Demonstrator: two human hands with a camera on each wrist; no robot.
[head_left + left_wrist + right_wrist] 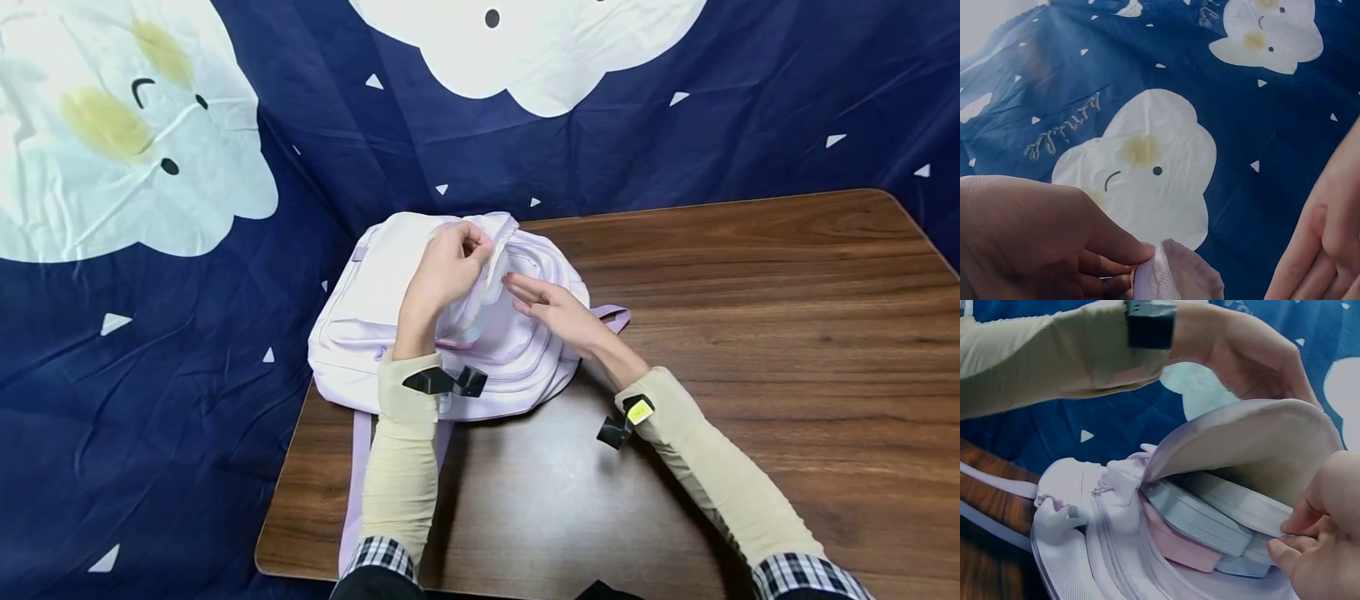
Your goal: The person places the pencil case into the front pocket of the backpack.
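Note:
A white and lilac backpack [352,333] lies on the table with its front pocket unzipped. My left hand [450,262] pinches the edge of the raised pocket flap [1241,425] between thumb and fingers, holding it up. At the pocket's mouth is my right hand [555,312], its fingers rather straight and their tips at the end of a white packet [1235,500]. Beside that packet, inside the pocket, sit a grey-blue packet [1200,515] and a pink packet [1179,544]. The flap hides the pocket's depth.
The brown wooden table [750,333] extends to the right of the backpack. One lilac strap [356,483] hangs toward the front edge, beneath the left forearm. A dark blue cloth [600,158] with white clouds hangs behind and at the left.

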